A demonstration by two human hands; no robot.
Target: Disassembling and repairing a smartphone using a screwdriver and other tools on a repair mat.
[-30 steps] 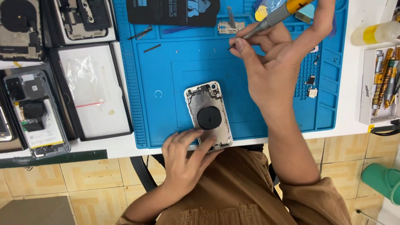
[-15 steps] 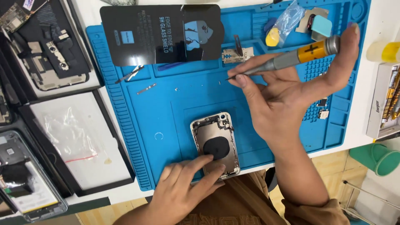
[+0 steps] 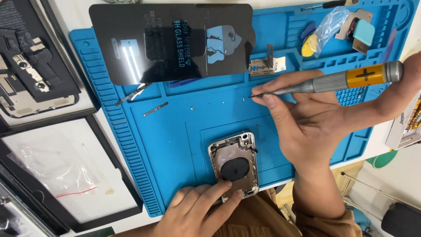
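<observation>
An opened phone housing (image 3: 233,164) with a round black coil lies near the front edge of a blue work mat (image 3: 175,127). My left hand (image 3: 199,210) rests its fingertips on the housing's lower end, holding it down. My right hand (image 3: 307,118) grips a precision screwdriver (image 3: 333,81) with a grey shaft and yellow band. Its tip points left, just above the mat, near a few tiny screws (image 3: 219,103) lying loose there.
A black screen-protector packet (image 3: 173,41) lies across the mat's top. Small metal brackets (image 3: 155,109) sit left of the screws. Picks and a plastic bag (image 3: 333,28) are at top right. Black trays (image 3: 66,175) with phone parts stand left. A tool box (image 3: 405,127) is at right.
The view has shifted and zoomed in. My right hand has lowered the screwdriver so its tip sits close to the mat by the screws. My left hand stays on the housing.
</observation>
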